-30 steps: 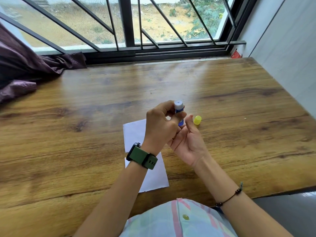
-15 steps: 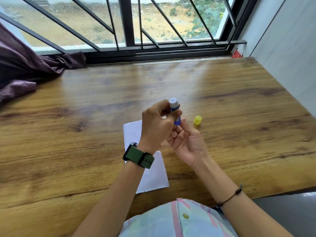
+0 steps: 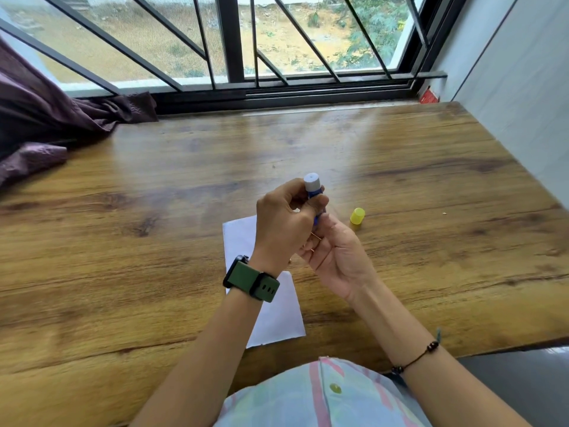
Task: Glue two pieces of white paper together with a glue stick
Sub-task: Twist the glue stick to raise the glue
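The left hand (image 3: 284, 224), a green watch (image 3: 251, 280) on its wrist, has its fingers curled round the blue barrel of the glue stick (image 3: 313, 188), held upright above the wooden table (image 3: 123, 241) with its pale glue end bare at the top. The right hand (image 3: 335, 257) lies palm up just beside it, fingertips pinching the stick's lower end. The white paper (image 3: 271, 315) lies flat on the table below the glue stick, partly hidden by the left forearm. The yellow cap (image 3: 357, 217) stands on the table just right of the glue stick, clear of the paper. A dark curtain (image 3: 46, 118) is bunched far left of it, by the window bars (image 3: 231, 41).
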